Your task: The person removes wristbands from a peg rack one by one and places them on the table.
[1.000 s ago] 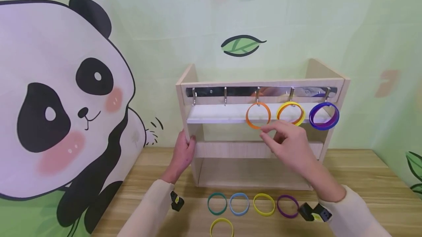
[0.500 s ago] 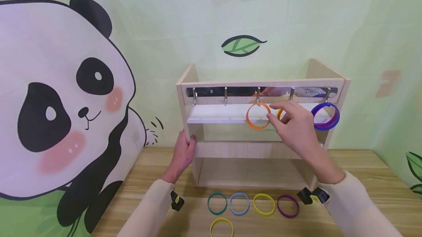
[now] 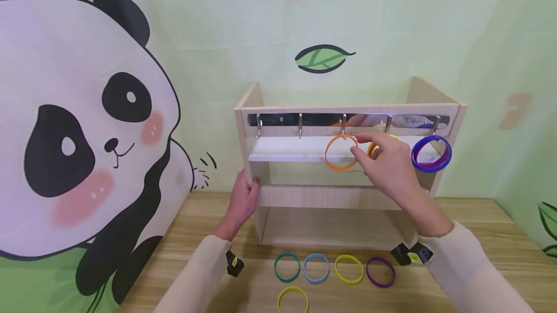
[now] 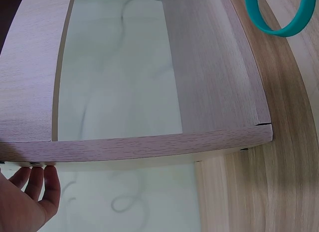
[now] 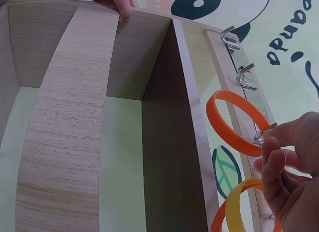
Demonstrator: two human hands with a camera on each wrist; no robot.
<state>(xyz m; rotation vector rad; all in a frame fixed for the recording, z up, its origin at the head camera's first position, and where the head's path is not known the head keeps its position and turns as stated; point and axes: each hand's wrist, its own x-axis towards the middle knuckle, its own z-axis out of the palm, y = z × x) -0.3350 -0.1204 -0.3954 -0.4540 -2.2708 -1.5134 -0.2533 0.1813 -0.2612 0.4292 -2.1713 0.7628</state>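
My right hand [image 3: 387,160] pinches the right edge of an orange silicone wristband [image 3: 327,158], which hangs at the middle hook [image 3: 344,122] of the metal hook rail. In the right wrist view, thumb and forefinger meet right at that hook, beside the orange wristband [image 5: 219,123]. Behind the hand, a yellow and an orange wristband [image 5: 234,212] hang together, largely covered in the head view. Blue and purple wristbands [image 3: 448,156] hang on the rightmost hook. My left hand [image 3: 241,201] grips the left side panel of the small wooden shelf [image 3: 304,197], its thumb on the inner face.
Before the shelf on the wooden table [image 3: 196,226] lie a teal wristband [image 3: 276,274], a light blue one [image 3: 305,274], a purple one [image 3: 368,274] and two yellow ones, one [image 3: 336,270] beside the purple. The two left hooks [image 3: 300,124] are bare. A panda backdrop [image 3: 209,85] stands behind.
My right hand has risen from below the orange wristband to its right edge and taken hold of it. The left hand stays on the side panel. The head view has shifted slightly.
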